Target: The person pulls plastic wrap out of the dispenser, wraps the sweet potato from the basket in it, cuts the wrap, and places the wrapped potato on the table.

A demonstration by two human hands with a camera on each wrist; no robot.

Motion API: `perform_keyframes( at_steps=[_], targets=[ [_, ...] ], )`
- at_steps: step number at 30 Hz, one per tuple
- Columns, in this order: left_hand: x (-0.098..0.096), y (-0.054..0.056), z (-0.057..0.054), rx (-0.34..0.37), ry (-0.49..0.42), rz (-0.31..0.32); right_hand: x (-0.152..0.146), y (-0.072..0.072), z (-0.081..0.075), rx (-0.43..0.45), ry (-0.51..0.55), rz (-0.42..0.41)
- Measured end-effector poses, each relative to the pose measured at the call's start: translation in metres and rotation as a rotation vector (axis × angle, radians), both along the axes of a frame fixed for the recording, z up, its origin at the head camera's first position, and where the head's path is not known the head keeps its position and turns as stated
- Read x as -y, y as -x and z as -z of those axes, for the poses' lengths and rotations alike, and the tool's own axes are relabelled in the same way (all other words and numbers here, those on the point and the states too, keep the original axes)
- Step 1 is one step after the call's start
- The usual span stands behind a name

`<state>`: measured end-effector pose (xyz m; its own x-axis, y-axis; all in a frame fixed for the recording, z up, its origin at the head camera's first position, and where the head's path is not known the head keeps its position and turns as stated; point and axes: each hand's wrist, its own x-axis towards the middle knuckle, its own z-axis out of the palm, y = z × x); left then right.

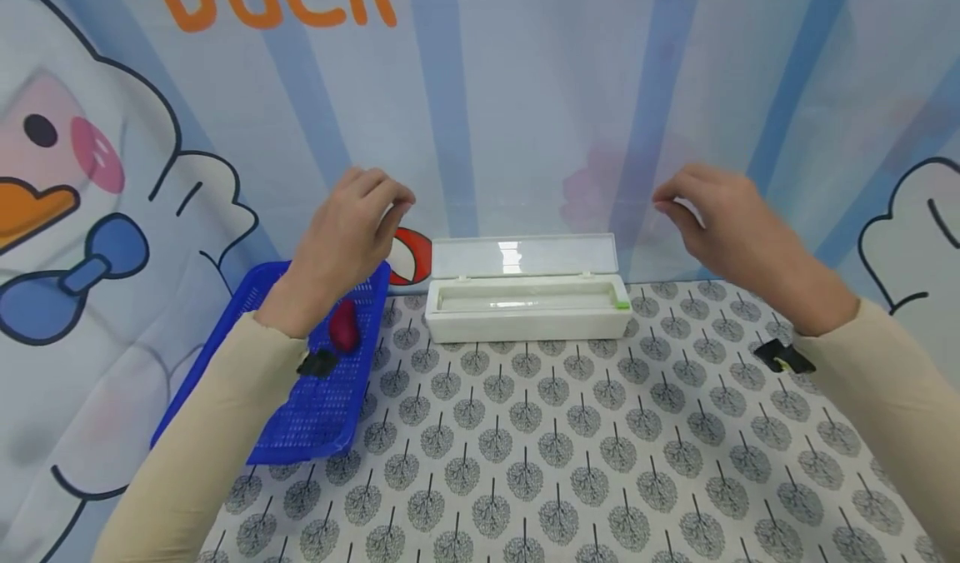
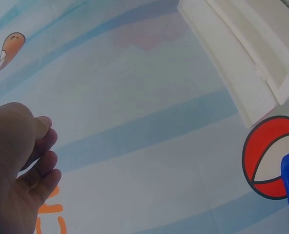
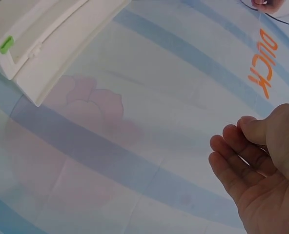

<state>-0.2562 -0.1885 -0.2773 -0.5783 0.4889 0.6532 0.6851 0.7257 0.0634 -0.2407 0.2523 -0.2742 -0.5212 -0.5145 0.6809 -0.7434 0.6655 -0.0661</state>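
Observation:
Both hands are raised in front of the wall cloth, well apart, level with each other. My left hand (image 1: 351,228) bends at the wrist, its thumb tip close against the bent fingers. Mirroring it, my right hand (image 1: 723,217) has the thumb right at the index fingertip, the other fingers gently bent in the right wrist view. No object shows at either set of fingertips; I cannot tell whether something thin and clear is pinched there. Below and between them stands a long white box (image 1: 528,326), its lid (image 1: 480,256) up at the back and a green tab (image 1: 622,305) at its right end.
Beneath my left forearm a blue plastic basket (image 1: 300,417) stands at the left, with a dark red rounded item (image 1: 344,326) inside. A tree-patterned cloth (image 1: 555,480) covers the table. The striped cartoon cloth (image 1: 525,88) hangs close behind the box.

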Motion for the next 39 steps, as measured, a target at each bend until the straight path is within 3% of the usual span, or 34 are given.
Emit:
perform_keyframes(
  at_steps=[10, 39],
  targets=[
    [-0.001, -0.013, 0.005, -0.057, 0.007, 0.028, -0.004, -0.012, 0.007, -0.01, 0.001, -0.002],
    [0.002, -0.064, 0.026, -0.052, 0.056, 0.074, -0.012, -0.057, 0.039, -0.089, 0.004, -0.117]
  ],
)
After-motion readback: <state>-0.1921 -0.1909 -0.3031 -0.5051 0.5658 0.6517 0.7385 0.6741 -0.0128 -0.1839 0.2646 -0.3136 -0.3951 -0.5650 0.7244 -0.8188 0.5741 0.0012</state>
